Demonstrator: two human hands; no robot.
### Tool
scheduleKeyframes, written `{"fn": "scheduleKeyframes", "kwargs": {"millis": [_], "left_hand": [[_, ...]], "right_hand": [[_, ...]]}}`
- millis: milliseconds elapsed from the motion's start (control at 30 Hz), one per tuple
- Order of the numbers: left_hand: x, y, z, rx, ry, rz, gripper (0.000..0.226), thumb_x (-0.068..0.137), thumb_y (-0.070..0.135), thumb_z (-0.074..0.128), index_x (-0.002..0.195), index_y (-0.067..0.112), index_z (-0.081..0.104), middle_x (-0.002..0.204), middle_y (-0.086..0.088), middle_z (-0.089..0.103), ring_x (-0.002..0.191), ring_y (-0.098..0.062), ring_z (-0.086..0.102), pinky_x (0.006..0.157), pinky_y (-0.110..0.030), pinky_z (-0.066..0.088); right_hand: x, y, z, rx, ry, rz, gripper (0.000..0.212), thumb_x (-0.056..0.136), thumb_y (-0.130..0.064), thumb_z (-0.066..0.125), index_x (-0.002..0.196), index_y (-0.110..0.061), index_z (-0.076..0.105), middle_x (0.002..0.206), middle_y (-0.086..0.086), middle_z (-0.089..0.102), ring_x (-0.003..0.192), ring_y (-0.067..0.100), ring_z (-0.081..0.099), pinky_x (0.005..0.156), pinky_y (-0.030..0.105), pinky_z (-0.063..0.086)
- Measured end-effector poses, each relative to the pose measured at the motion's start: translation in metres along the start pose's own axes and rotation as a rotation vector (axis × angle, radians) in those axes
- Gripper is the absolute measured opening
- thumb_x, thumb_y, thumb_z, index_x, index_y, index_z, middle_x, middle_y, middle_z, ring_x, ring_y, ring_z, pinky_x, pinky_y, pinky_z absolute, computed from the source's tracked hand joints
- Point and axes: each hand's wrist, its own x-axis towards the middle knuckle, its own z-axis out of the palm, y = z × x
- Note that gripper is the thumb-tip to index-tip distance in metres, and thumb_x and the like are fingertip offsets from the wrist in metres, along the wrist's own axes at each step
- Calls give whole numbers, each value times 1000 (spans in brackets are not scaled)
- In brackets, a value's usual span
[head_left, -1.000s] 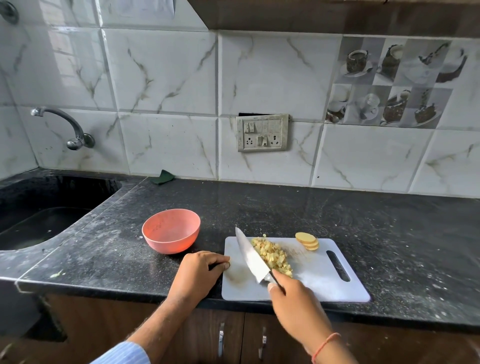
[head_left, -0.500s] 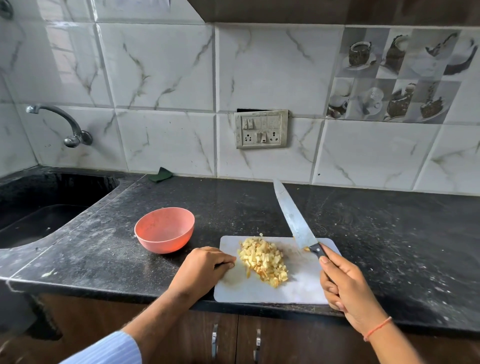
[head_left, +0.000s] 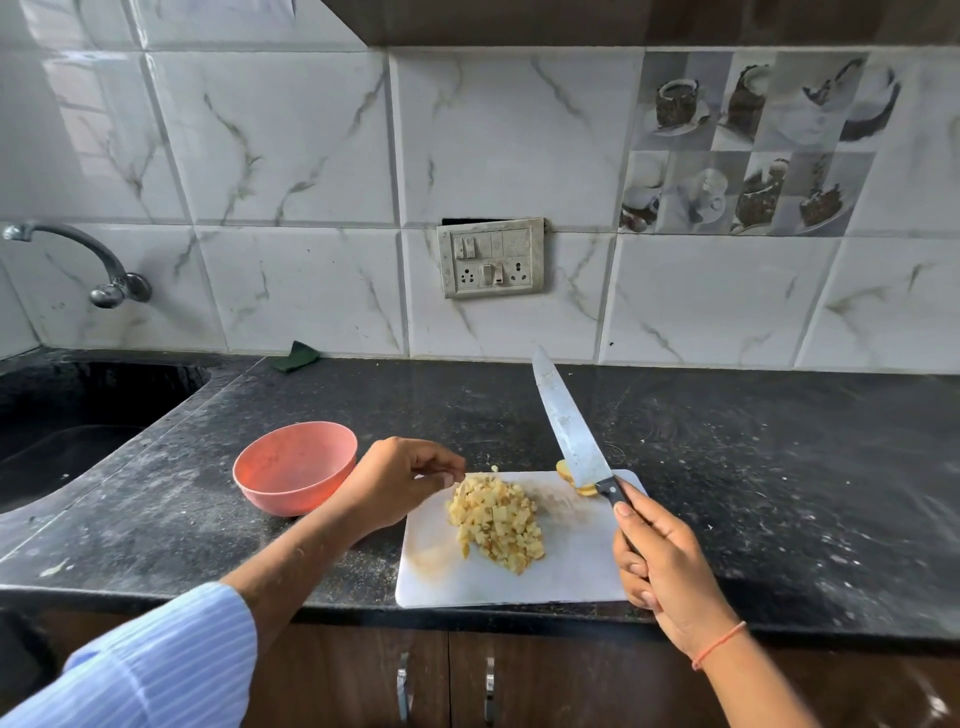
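A white cutting board (head_left: 574, 569) lies at the front edge of the black counter. A pile of small yellow diced pieces (head_left: 496, 522) sits in its middle. My right hand (head_left: 662, 569) grips the black handle of a large knife (head_left: 569, 426), whose blade points up and away over the board's far right corner. A few uncut yellow slices (head_left: 584, 488) lie there, partly hidden by the blade. My left hand (head_left: 397, 483) is at the board's far left corner, its thumb and forefinger pinching the edge. An empty pink bowl (head_left: 293, 467) stands just left of that hand.
A black sink (head_left: 62, 415) is sunk into the counter at the left, with a tap (head_left: 104, 280) on the tiled wall above. A green scrub pad (head_left: 297, 357) lies against the wall. A switch panel (head_left: 491, 257) is on the wall. Cupboard doors are below the counter.
The knife has swung off the diced pile to the right and now points up. My left hand has moved from the board's left edge to its far left corner.
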Motion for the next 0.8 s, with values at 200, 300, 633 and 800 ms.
{"fn": "scheduleKeyframes", "kwargs": {"millis": [200, 300, 633, 800], "left_hand": [[3, -8, -11, 100, -68, 3, 34, 91, 10, 80, 112, 37, 78, 96, 27, 78, 94, 7, 73, 87, -15, 57], [11, 1, -6, 154, -30, -33, 9, 88, 36, 86, 96, 37, 83, 82, 26, 76, 75, 7, 70, 65, -9, 51], [75, 16, 35, 498, -297, -94, 39, 107, 14, 46, 137, 24, 69, 131, 3, 71, 115, -17, 68, 97, -34, 58], [97, 21, 52, 684, -463, -25, 56, 98, -5, 52, 142, 26, 66, 132, -1, 68, 117, -23, 65, 99, -35, 57]], "right_hand": [[-1, -3, -1, 97, 18, 12, 37, 106, -24, 57, 139, -38, 64, 66, 6, 24, 52, 15, 13, 46, 26, 10], [0, -4, -1, 103, 18, 14, 37, 107, -25, 56, 141, -38, 63, 66, 6, 24, 53, 15, 13, 45, 25, 11], [1, -6, 1, 134, 50, 20, 34, 107, -25, 56, 130, -46, 69, 63, 6, 27, 48, 14, 16, 42, 21, 15], [0, -10, 3, 133, 72, 17, 35, 107, -24, 56, 121, -51, 74, 61, 5, 27, 49, 14, 17, 47, 27, 11]]}}
